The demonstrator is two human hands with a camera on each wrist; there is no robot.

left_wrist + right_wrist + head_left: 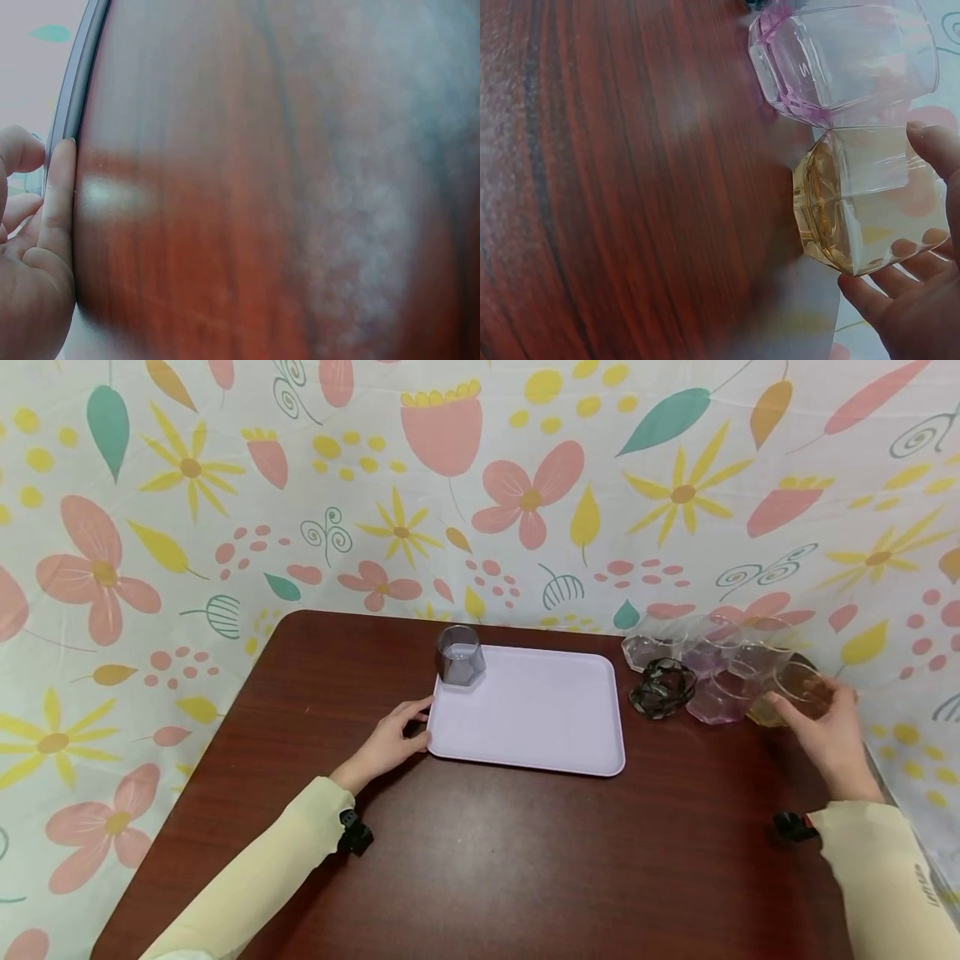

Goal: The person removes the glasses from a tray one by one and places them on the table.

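Observation:
My right hand (828,727) grips a yellow drinking glass (862,199), thumb on one side and fingers round the other. A pink-based glass (840,64) stands right beside it. At the left edge of a pale lilac tray (532,718) is my left hand (390,739), with thumb and fingertips spread along the rim. In the left wrist view, the thumb lies straight against the tray's edge. A grey glass (460,658) stands upright on the tray's back left corner.
Several more faceted glasses, among them a clear glass (651,647), stand in a cluster at the back right. A dark, glossy looped thing (663,689) lies between them and the tray. Behind the brown table (510,860) hangs a flowered curtain (457,527).

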